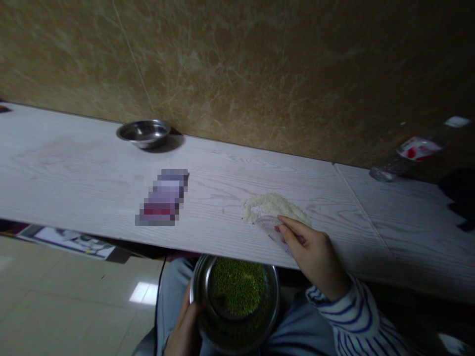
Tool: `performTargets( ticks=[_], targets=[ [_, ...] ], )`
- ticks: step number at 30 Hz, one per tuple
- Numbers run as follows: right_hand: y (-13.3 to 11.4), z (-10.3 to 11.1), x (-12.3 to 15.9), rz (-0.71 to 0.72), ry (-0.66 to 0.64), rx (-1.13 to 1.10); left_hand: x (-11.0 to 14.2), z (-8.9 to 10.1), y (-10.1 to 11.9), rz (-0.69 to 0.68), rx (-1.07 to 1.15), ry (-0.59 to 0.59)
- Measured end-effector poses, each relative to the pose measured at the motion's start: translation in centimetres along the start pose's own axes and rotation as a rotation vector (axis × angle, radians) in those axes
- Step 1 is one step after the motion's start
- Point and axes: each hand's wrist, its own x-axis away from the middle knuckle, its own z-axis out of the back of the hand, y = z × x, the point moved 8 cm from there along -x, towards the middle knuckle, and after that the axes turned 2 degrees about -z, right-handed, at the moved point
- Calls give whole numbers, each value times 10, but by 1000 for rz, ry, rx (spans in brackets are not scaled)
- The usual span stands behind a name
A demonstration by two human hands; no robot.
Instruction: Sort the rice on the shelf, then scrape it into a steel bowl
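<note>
The R hand [315, 257] holds a clear plastic cup [270, 230], tilted, right at its fingertips. The cup's edge sits at the near side of a white rice pile [272, 205], which lies just past the fingers on a white wood-grain table [74, 173]. R fingers [293, 228] are pressed together, w/ the index along the cup's side. The thumb is mostly hidden, so can't tell if it's a true pinch. Can't tell if any rice is in the cup.

Below & left of those fingers, the L hand [183, 329] grips the rim of a large steel bowl [274, 301] held over the lap. L fingers [185, 316] are curled round the bowl's wall, close together, partly hidden. Bowl holds mung beans [237, 286].

Further out, past the R fingertips: a small steel bowl [143, 133] by the wall, a pixelated flat item [162, 198] mid-table, a plastic bottle [389, 168] on its side at far right.

Count: 2 hands, 2 steel bowls, 1 cup, 1 rice pile, 1 bean heap, 1 bottle.
</note>
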Motion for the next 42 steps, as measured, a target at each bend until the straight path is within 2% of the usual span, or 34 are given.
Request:
performTargets(
  ticks=[4,13,18,24,33,38,40,41,42],
  targets=[
    [-4,-6,-1,7,-39,-56,7,-6,5,29,81,37],
    [-9,-6,5,-11,-60,-88,14,-14,13,27,79,7],
    [-6,-11,4,-5,-64,-71,1,-7,3,40,59,-3],
    [4,-8,-1,-26,-30,-74,-11,6,-6,85,91,53],
    [-6,-15,-3,-17,-71,-100,12,-10,19,-34,98,38],
    [-11,-18,-5,0,-73,-113,-2,-4,10,11,88,37],
    [-13,-21,-6,9,-81,-113,-11,5,-1,108,44,81],
    [-13,-22,-7,12,-78,-110,-13,6,-6,148,39,53],
    [-11,-22,-9,12,-67,-105,-15,9,-8,146,55,70]
  ],
)
